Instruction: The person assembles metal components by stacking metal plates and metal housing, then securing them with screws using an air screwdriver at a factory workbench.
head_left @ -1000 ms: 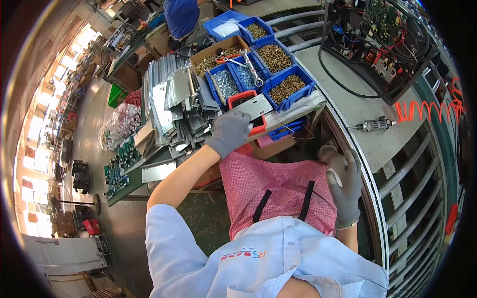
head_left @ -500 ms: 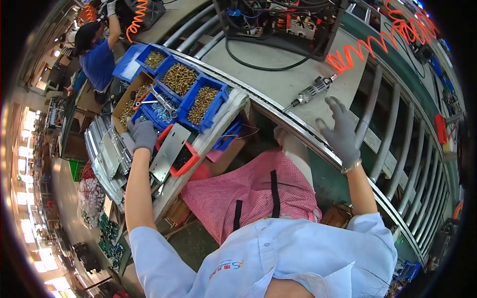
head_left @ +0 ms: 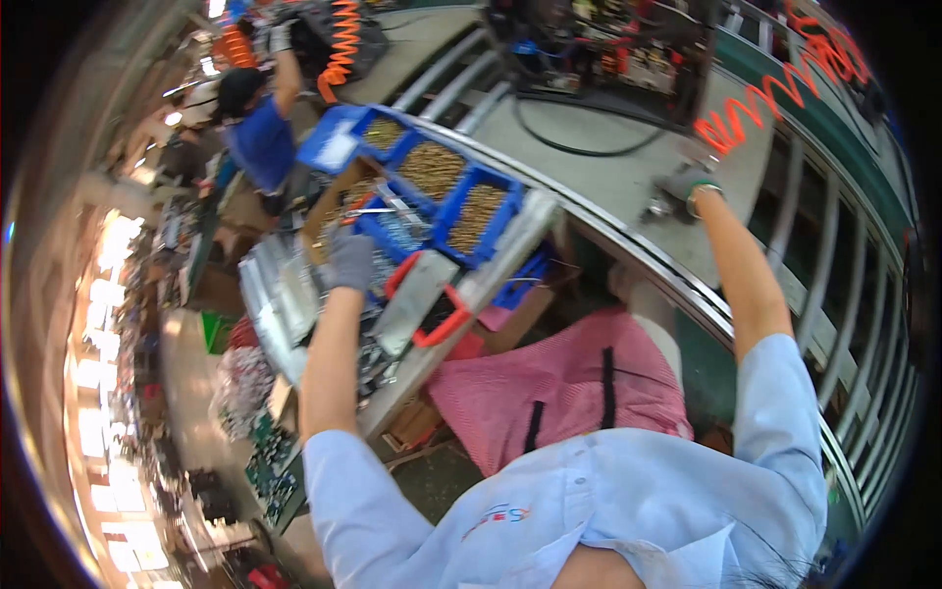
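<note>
My right hand [head_left: 689, 185], in a grey glove, is closed round the air screwdriver [head_left: 657, 207] on the grey workbench; the hand covers most of the tool. An orange coiled hose [head_left: 751, 120] runs up from it. At the left, my gloved left hand [head_left: 350, 261] reaches in among the parts bins, beside a cardboard box [head_left: 319, 218] of screws and a blue bin of silver screws [head_left: 397, 234]. Its fingers are blurred and partly hidden. A wrench [head_left: 378, 209] lies across the bins near it.
Blue bins hold brass-coloured screws [head_left: 432, 170]. A flat metal plate [head_left: 417, 299] lies over a red bin [head_left: 446, 329], with metal strips [head_left: 275, 294] to the left. A black-framed machine [head_left: 603, 74] stands on the bench beside conveyor rollers [head_left: 829, 265]. A co-worker in blue [head_left: 263, 142] works at upper left.
My right hand has moved from open beside the air screwdriver to closed round it. My left hand stays at the bins. The whole view has shifted, with things now further right.
</note>
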Motion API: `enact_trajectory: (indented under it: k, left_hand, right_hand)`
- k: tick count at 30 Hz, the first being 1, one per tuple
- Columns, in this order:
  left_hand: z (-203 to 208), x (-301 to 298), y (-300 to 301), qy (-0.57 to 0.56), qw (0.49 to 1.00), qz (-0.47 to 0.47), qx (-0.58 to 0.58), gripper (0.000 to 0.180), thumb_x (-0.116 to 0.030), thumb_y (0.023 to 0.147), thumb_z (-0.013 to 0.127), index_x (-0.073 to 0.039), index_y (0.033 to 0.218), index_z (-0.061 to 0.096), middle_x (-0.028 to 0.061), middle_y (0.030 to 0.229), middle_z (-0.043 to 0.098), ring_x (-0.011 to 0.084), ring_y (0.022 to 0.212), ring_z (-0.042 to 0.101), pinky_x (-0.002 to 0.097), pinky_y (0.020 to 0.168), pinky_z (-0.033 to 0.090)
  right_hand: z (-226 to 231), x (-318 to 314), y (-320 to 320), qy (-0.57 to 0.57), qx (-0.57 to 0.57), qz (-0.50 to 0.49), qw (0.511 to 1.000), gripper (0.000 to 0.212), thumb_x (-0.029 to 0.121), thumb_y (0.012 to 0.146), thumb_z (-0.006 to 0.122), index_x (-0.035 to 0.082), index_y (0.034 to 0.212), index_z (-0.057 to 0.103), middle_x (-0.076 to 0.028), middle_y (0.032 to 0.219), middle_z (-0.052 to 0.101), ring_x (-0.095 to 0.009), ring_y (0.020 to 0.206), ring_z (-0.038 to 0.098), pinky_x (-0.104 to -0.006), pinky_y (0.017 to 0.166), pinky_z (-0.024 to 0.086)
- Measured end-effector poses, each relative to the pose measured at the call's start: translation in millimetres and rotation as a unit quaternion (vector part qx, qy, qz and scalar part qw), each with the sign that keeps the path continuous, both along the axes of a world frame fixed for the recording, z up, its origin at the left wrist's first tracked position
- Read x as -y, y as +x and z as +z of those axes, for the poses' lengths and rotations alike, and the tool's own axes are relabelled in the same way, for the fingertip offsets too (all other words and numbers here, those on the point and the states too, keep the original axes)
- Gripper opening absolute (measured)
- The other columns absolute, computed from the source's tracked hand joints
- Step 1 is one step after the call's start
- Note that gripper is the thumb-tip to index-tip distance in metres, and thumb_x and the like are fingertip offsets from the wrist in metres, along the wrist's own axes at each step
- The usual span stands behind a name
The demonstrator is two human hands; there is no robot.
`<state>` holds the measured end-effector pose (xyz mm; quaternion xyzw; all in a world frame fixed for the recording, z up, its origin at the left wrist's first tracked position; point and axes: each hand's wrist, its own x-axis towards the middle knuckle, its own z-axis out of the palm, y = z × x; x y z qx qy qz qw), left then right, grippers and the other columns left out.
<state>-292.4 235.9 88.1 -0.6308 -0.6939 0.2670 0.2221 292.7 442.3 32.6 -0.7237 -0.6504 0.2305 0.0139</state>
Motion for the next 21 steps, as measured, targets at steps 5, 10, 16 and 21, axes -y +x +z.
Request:
enact_trajectory:
  k: [5, 10, 16, 21]
  left_hand:
    - [27, -2, 48, 0.046, 0.998, -0.035, 0.04, 0.013, -0.012, 0.073, 0.058, -0.017, 0.072, 0.07, 0.0114, 0.08, 0.067, 0.0279, 0.099, 0.059, 0.0503, 0.101, 0.029]
    - [65, 19, 65, 0.244, 0.96, 0.01, 0.135, 0.01, -0.014, 0.071, 0.062, -0.009, 0.074, 0.07, 0.0113, 0.077, 0.067, 0.0267, 0.088, 0.06, 0.0433, 0.078, 0.042]
    - [57, 68, 84, 0.259, 0.024, -0.051, 0.964, 0.017, -0.016, 0.092, 0.058, -0.002, 0.1, 0.061, 0.009, 0.091, 0.065, 0.0177, 0.08, 0.06, 0.0271, 0.063, 0.05]
    - [34, 116, 137, 0.205, -0.293, 0.044, 0.933, 0.024, -0.021, 0.094, 0.054, -0.002, 0.108, 0.057, 0.0105, 0.098, 0.065, 0.0228, 0.09, 0.063, 0.0233, 0.059, 0.054]
  right_hand:
    - [-52, -28, 31, -0.098, -0.172, -0.157, 0.968, 0.041, 0.015, 0.075, 0.06, -0.001, 0.112, 0.055, -0.012, 0.077, 0.061, -0.021, 0.061, 0.06, -0.0389, 0.057, 0.05]
    - [-40, 0, 11, -0.033, -0.376, -0.301, 0.875, 0.046, 0.013, 0.07, 0.064, -0.001, 0.11, 0.046, -0.01, 0.069, 0.056, -0.018, 0.052, 0.055, -0.0354, 0.044, 0.046]
    - [-36, 84, 50, 0.079, -0.662, -0.262, 0.698, 0.019, 0.027, 0.082, 0.062, 0.01, 0.077, 0.053, -0.003, 0.058, 0.052, -0.013, 0.043, 0.049, -0.0261, 0.037, 0.039]
    - [-17, 180, 21, 0.04, -0.871, -0.19, 0.451, 0.035, 0.02, 0.083, 0.062, 0.0, 0.11, 0.054, -0.011, 0.095, 0.06, -0.02, 0.084, 0.061, -0.0289, 0.072, 0.055]
